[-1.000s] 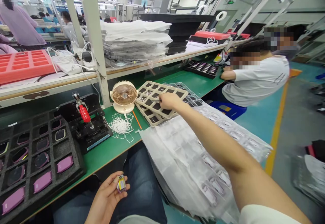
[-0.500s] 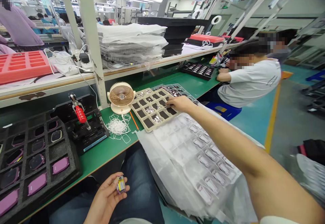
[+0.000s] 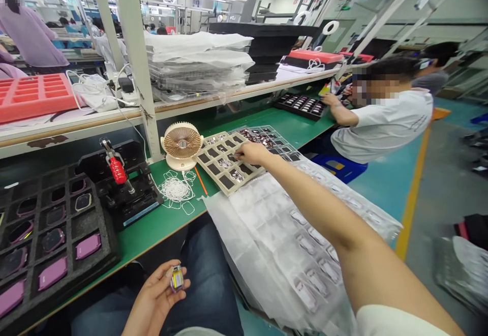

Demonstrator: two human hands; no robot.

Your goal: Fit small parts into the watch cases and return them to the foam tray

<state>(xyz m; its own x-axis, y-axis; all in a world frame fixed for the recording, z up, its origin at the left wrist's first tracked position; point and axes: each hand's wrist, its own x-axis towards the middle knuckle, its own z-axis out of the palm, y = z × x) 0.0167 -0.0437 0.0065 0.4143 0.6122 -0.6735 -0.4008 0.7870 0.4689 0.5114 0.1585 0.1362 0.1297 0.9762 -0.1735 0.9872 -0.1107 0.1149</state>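
Above my lap, my left hand (image 3: pixel 164 286) is closed round a small watch case (image 3: pixel 177 278) with a purplish edge and a yellow and silver inside. My right arm stretches over the bench, and my right hand (image 3: pixel 251 153) is at the beige compartment tray (image 3: pixel 227 187). Its fingers point down into one of the compartments; whether they pinch a part there is hidden. Small shiny metal parts (image 3: pixel 237 175) lie in several of the dark-lined compartments. Behind that tray, a clear tray (image 3: pixel 276 135) carries dark reddish parts.
A black foam tray (image 3: pixel 110 247) with purple watch cases stands at left, beside a clamp fixture (image 3: pixel 118 171) with a red handle. A fan (image 3: pixel 182 145), tangled white rings (image 3: pixel 176 187) and an orange stick (image 3: pixel 201 180) are mid-bench. Film-covered trays (image 3: pixel 263 234) lie at right; a co-worker (image 3: pixel 389 115) sits beyond.
My right hand has moved left across the beige tray to another compartment. My left hand keeps the watch case, tilted slightly differently. The view has shifted a little.
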